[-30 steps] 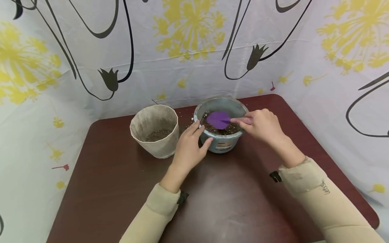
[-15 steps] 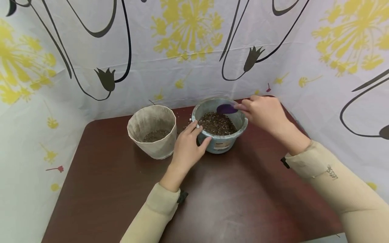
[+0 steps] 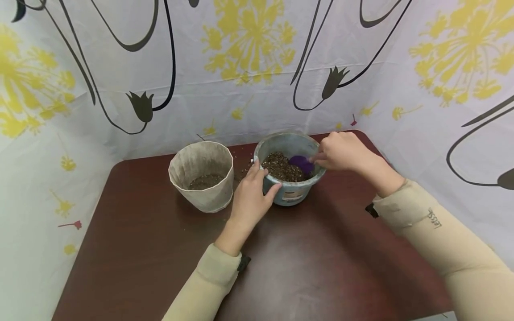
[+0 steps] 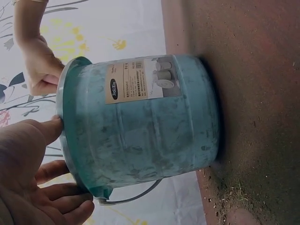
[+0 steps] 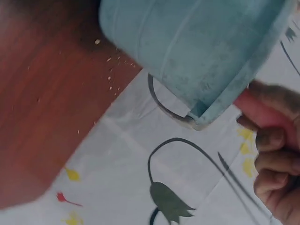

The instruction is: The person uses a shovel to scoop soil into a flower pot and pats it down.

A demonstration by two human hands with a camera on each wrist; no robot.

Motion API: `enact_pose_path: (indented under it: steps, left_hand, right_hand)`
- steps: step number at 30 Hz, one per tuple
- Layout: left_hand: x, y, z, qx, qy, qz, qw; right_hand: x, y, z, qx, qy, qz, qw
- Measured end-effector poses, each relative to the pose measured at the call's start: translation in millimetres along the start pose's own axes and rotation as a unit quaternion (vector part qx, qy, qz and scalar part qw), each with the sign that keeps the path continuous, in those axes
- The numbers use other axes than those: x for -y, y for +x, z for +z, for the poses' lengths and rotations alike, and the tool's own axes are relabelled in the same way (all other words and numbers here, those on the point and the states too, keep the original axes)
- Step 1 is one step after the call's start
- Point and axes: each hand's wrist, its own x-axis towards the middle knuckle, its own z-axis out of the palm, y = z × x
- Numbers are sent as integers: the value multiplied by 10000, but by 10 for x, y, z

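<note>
A blue plastic bucket [image 3: 290,191] of dark potting soil [image 3: 279,166] stands near the back of the table. My left hand [image 3: 250,196] rests against its rim on the near left, thumb and fingers spread and fairly straight. The left wrist view shows the thumb touching the rim and the fingers [image 4: 70,206] by the handle mount. In my right hand [image 3: 343,151] I grip a purple garden trowel [image 3: 302,164] by its handle. Its blade is down in the soil at the bucket's right side, partly hidden. The right wrist view shows the pinkish trowel handle [image 5: 262,112] between curled fingers.
A whitish fluted flower pot [image 3: 213,199] with a little soil at its bottom stands left of the bucket. Soil crumbs [image 4: 234,197] lie on the dark red table [image 3: 140,249]. Patterned white cloth [image 3: 180,98] hangs behind and on both sides.
The trowel blade has moved from flat above the soil, back to the bucket's far right side, then down into the soil, heaping it leftward. My left hand stays at the rim.
</note>
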Motion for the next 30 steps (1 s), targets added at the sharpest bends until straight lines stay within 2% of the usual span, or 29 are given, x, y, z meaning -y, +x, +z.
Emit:
enact_pose_path:
  steps: [3, 5, 10, 14, 21, 24, 28, 30]
  left_hand:
    - [-8, -1, 0, 14, -7, 31, 10000]
    - [-17, -1, -7, 30, -60, 52, 10000]
    - [-30, -1, -24, 78, -109, 52, 9999]
    - [-23, -5, -27, 59, -86, 41, 9999]
    - [-8, -13, -21, 71, -107, 41, 9999]
    - [2, -20, -22, 61, -151, 39, 9999]
    - [22, -13, -22, -28, -183, 52, 9998]
    - [26, -6, -21, -68, -167, 47, 9998]
  right_hand:
    - [-66, -11, 2, 572, 647, 471, 9951]
    - [-124, -21, 27, 675, 1162, 659, 9887]
    - [-260, -65, 100, 523, 2289, 369, 9713]
    - [-284, -105, 134, 453, 2655, 147, 9629]
    - [-251, -152, 162, 290, 2693, -102, 9626]
    - [-270, -169, 168, 472, 2973, 226, 9534]
    - [-298, -195, 155, 931, 3463, 1047, 9276]
    - [-298, -217, 147, 1113, 3655, 1317, 9147]
